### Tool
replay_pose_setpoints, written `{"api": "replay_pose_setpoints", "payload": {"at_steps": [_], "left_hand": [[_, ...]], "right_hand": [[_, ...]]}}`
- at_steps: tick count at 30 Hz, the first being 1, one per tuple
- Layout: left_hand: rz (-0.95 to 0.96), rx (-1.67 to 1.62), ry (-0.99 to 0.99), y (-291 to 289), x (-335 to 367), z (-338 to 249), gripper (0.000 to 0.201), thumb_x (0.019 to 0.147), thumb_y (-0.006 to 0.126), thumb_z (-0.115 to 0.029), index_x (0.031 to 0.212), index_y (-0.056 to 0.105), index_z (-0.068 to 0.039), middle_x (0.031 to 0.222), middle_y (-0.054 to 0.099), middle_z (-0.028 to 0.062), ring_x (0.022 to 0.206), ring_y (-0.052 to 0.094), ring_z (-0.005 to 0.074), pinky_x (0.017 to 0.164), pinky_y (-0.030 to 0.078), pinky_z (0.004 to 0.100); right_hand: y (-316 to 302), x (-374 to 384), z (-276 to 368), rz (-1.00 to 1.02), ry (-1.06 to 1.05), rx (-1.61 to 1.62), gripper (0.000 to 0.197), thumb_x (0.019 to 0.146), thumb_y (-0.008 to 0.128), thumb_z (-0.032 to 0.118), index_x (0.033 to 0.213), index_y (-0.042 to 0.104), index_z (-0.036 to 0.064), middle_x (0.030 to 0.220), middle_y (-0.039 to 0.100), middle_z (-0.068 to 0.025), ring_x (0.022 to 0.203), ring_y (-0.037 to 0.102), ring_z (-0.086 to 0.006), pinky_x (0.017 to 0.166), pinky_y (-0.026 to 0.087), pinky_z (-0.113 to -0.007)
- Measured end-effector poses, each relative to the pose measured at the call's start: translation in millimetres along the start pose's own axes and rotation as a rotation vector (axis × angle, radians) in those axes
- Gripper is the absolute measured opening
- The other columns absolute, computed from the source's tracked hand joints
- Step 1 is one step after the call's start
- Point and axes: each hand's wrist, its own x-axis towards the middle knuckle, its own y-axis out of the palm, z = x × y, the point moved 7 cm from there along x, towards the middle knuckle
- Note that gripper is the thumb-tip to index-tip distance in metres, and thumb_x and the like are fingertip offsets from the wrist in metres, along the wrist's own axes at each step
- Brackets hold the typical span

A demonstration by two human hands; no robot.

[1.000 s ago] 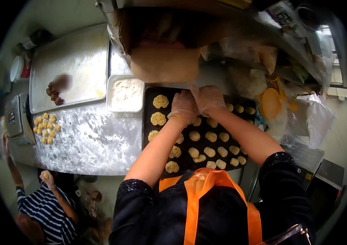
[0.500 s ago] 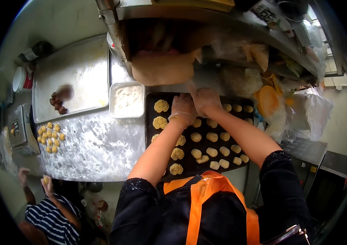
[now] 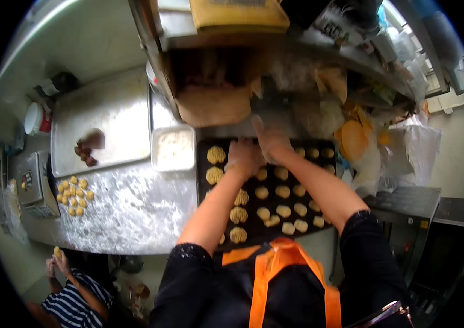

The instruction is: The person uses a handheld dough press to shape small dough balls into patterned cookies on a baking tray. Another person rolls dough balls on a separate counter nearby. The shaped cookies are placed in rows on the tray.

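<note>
Both hands, in clear gloves, are close together over the far part of a dark baking tray [image 3: 253, 231]. My left hand [image 3: 244, 158] has its fingers bent down at the tray; whatever lies under them is hidden. Just right of it, my right hand [image 3: 272, 143] has one digit stretched away from me, the rest blurred. Flattened, textured dough rounds [image 3: 238, 215] lie along the tray's left side. Several smooth, plump dough pieces [image 3: 282, 191] fill the middle and right; a few in front are shorter and paler.
Left of the baking tray stands a square tub of white flour [image 3: 173, 147]. Beyond it, a large metal tray [image 3: 125, 117] holds brown lumps [image 3: 85, 153]. Small dough balls [image 3: 75, 194] sit on the floured table [image 3: 133, 210]. A co-worker in stripes [image 3: 79, 298] is at lower left. Shelving [image 3: 158, 71] overhangs the far side.
The whole view has shifted slightly, so the table appears lower. My hands stay at nearly the same spot on the tray. The co-worker's hands have come closer together around a small dough piece.
</note>
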Motion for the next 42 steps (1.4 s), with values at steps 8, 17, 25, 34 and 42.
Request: {"api": "replay_pose_setpoints", "payload": {"at_steps": [8, 17, 25, 34, 42], "left_hand": [[-0.093, -0.084, -0.012, -17, -16, -11, 0.046, 0.094, 0.066, -0.048, 0.129, 0.073, -0.019, 0.136, 0.067, 0.0154, 0.140, 0.051, 0.0349, 0.111, 0.043, 0.0484], [-0.137, -0.033, -0.011, -8, -17, -5, 0.063, 0.085, 0.080, -0.047, 0.137, 0.066, -0.014, 0.135, 0.067, 0.0116, 0.137, 0.051, 0.0332, 0.109, 0.042, 0.0488], [-0.197, -0.081, -0.085, 0, -9, 3, 0.069, 0.079, 0.086, -0.044, 0.138, 0.065, -0.016, 0.128, 0.071, 0.0109, 0.128, 0.057, 0.0339, 0.105, 0.044, 0.0495], [-0.661, -0.293, -0.158, -36, -86, 14, 0.028, 0.093, 0.077, -0.020, 0.120, 0.076, -0.012, 0.108, 0.077, 0.0087, 0.106, 0.066, 0.0329, 0.098, 0.049, 0.0459], [-0.702, -0.638, -0.399, 18, -181, 52, 0.015, 0.097, 0.072, -0.013, 0.110, 0.079, -0.009, 0.103, 0.078, 0.0108, 0.101, 0.067, 0.0311, 0.090, 0.053, 0.0428]], "right_hand": [[51, -68, -56, 0.295, 0.360, 1.599, 0.090, 0.088, 0.074, 0.074, 0.141, 0.061, 0.0037, 0.125, 0.070, -0.0109, 0.113, 0.068, -0.0215, 0.106, 0.054, -0.035], [89, -62, -27, 0.207, 0.261, 2.003, 0.047, 0.091, 0.084, 0.050, 0.115, 0.073, 0.0106, 0.103, 0.071, 0.0003, 0.097, 0.066, -0.0113, 0.095, 0.054, -0.028], [84, -65, -59, 0.176, 0.396, 2.246, 0.034, 0.095, 0.083, 0.038, 0.109, 0.071, 0.0094, 0.093, 0.070, -0.0015, 0.078, 0.061, -0.0059, 0.065, 0.051, -0.019], [45, -141, -82, 0.142, 0.253, 2.430, 0.050, 0.100, 0.075, 0.047, 0.127, 0.064, 0.0065, 0.111, 0.070, -0.0049, 0.100, 0.071, -0.0152, 0.079, 0.059, -0.026], [92, -156, -36, 0.315, 0.339, 2.376, 0.057, 0.099, 0.076, 0.050, 0.132, 0.062, 0.0064, 0.110, 0.069, -0.0060, 0.093, 0.067, -0.0100, 0.080, 0.058, -0.022]]}}
